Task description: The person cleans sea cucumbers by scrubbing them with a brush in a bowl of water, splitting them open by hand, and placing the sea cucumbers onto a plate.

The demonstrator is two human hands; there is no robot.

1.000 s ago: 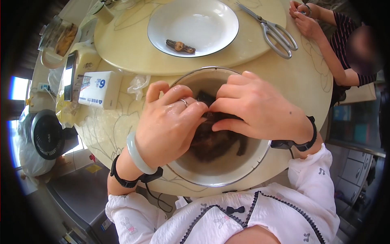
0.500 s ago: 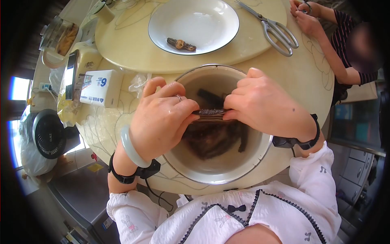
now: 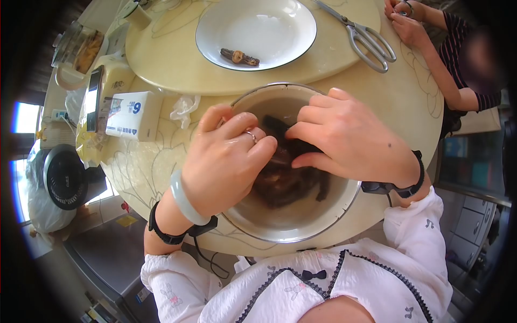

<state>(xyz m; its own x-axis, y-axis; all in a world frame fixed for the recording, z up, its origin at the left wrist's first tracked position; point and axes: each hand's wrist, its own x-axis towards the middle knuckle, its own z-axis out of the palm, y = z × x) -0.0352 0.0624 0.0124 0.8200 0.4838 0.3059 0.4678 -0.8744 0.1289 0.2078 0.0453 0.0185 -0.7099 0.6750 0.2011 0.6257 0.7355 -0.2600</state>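
Note:
Over a white enamel basin (image 3: 289, 237) of cloudy water, both my hands are side by side. My left hand (image 3: 229, 156) is closed, its fingers curled at the basin's left part; whatever lies in them is hidden. My right hand (image 3: 344, 137) has its thumb and forefinger apart, with dark matter showing behind the gap. Several dark brown soaked strips (image 3: 283, 194) lie in the water below. Behind the basin, a white plate (image 3: 258, 27) carries one dark wrinkled piece (image 3: 240, 57) with a tan knot around its middle.
Grey scissors (image 3: 366, 43) lie right of the plate. To the left are a tissue pack (image 3: 132, 116), a crumpled clear plastic bag (image 3: 184, 109) and a black fan (image 3: 64, 176). Another person's hands (image 3: 406, 24) rest at the table's far right edge.
The dark strip that was stretched between my hands no longer shows there. My left hand has shifted right and turned, and my right thumb and forefinger have spread apart.

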